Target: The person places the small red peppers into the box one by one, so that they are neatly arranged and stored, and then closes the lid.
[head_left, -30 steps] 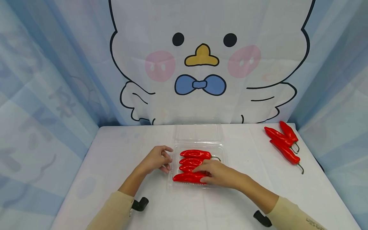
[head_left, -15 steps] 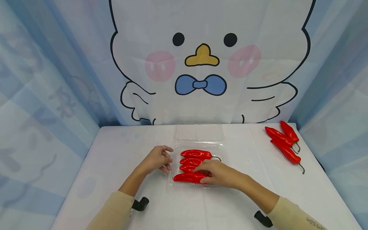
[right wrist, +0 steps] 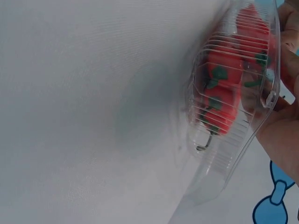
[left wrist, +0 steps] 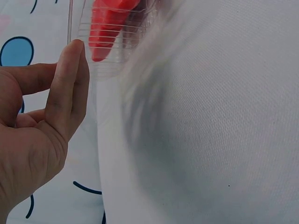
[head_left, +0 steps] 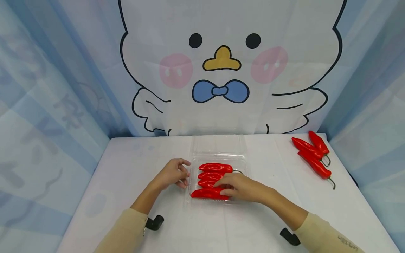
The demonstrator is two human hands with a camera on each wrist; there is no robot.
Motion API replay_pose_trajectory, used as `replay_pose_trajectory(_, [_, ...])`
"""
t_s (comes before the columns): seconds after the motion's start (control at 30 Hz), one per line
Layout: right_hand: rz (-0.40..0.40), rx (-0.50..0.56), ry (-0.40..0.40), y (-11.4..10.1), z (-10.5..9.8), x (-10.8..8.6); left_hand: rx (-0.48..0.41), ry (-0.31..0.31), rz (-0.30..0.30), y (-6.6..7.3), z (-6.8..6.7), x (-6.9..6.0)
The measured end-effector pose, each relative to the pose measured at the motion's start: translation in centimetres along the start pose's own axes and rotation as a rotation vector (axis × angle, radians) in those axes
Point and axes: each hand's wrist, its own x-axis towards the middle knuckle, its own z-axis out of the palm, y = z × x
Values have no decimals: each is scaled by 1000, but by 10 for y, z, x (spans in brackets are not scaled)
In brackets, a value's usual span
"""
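Pale blue and white fabric walls enclosed the white-covered surface (head_left: 186, 228), and behind the transparent plastic container (head_left: 194, 179) the backdrop (head_left: 221, 119) bore a cartoon bird in a blue bow tie. At least four red peppers (head_left: 215, 167) lay inside the container, stacked in a row from its far side to its near side. A person's right hand (head_left: 242, 186) reached in over the container's right side, its fingertips above the middle peppers and its thumb at the front pepper (head_left: 205, 193); thumb and fingers stood apart, though whether they gripped that pepper could not be told. Just beyond the container's left rim, the left hand (head_left: 174, 173) was held with fingers loosely bent and nothing in its grasp; contact with the rim was unclear. The peppers were smooth, glossy and tapered, with green caps, and the farthest one's thin stem curved toward the container's right side. Fine ribs lined the container's thin walls, and its hinged lid (head_left: 218, 144) lay back on the far side. Well to the container's right, three more peppers (head_left: 314, 164) rested in a cluster, stems hooked. Beige sleeves (head_left: 121, 232) covered the forearms.
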Motion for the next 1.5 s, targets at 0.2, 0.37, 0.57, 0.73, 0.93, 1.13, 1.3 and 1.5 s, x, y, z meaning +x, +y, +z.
replay_pose_trajectory(0.2, [-28,-1,1,2,-3,0,0,3,5,1,0,1])
replay_pose_trajectory(0.37, [-42,22,3,3,-4,0,-1,5,1,2,0,0])
replay_pose_trajectory(0.57, [-14,38,-4,4,-5,0,-4,10,2,2,0,-1])
replay_pose_trajectory(0.73, [-3,43,-1,4,-6,-1,-7,10,1,1,0,-1])
replay_pose_trajectory(0.93, [3,79,13,8,-10,-3,-5,11,4,1,0,-1])
replay_pose_trajectory(1.13, [23,119,63,11,-16,-8,-8,11,4,1,0,-1])
replay_pose_trajectory(1.3, [27,107,136,16,-22,-16,-7,10,3,1,0,-1])
replay_pose_trajectory(1.5, [54,55,239,26,-32,-28,-4,6,6,0,0,-1])
